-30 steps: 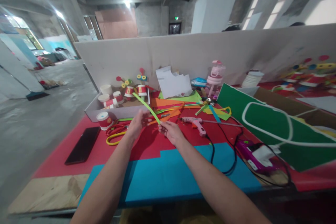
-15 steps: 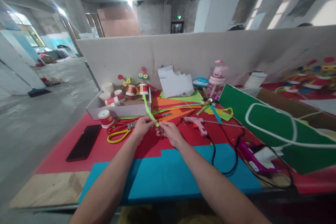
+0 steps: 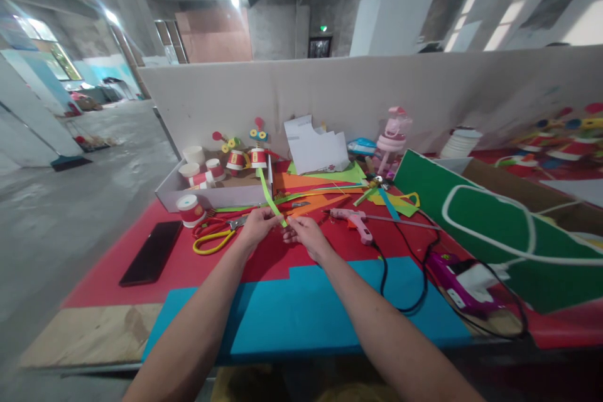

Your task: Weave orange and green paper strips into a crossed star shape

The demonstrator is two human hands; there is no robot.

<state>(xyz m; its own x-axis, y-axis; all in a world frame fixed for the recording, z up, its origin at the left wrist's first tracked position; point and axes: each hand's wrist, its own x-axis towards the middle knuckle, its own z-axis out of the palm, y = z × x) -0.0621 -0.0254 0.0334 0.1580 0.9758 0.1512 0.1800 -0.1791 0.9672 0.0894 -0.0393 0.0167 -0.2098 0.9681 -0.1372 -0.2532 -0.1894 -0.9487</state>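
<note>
A narrow light-green paper strip point(image 3: 269, 193) runs from in front of a paper-cup figure point(image 3: 259, 157) down to my fingers. My left hand point(image 3: 258, 226) is closed, pinching the strip near its lower end. Close beside it, my right hand point(image 3: 305, 235) pinches the tip of the same strip, its lower fingers curled. Just left of my hands lie scissors with yellow handles point(image 3: 207, 244) and a red-handled tool point(image 3: 206, 226). To the right, a pink glue gun point(image 3: 354, 222) rests on the red table cover point(image 3: 264, 264).
A blue sheet point(image 3: 306, 314) covers the front edge. At left are a black phone point(image 3: 151, 254) and a white box point(image 3: 214, 198) with paper cups. Paper scraps point(image 3: 315, 151) lie behind. At right stand a green board point(image 3: 471, 220) and a purple power strip point(image 3: 464, 286) with loose cords.
Almost nothing differs. The view has shifted very slightly, and both hands keep their pinch on the green strip.
</note>
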